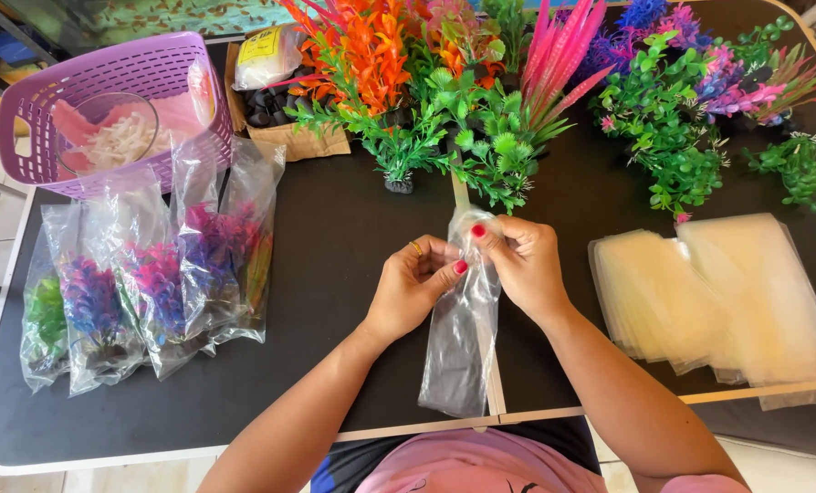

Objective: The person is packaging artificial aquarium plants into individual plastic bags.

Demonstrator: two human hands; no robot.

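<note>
both hands up over the middle of the black table, pinching the top of one clear plastic bag. left hand closed on the near side of the bag mouth, thumb and finger tips pressed tight. right hand closed on the other side, finger tips holding the thin film. bag hanging down long and empty toward the body, mouth looking shut or only just starting to part, hard to tell.

to do this bit well: rub the two thin layers between finger tips so they slide apart, then pull gently to each side. no hard tugs, since thin film like this can stretch or rip. best to keep the mouth up high and the rest hanging loose.

close by: a stack of flat clear bags on the right side, well apart from the hands. a row of filled bags with plastic plants on the left. loose bright plastic plants along the far edge, just past the hands. a purple basket at the far left corner
</note>
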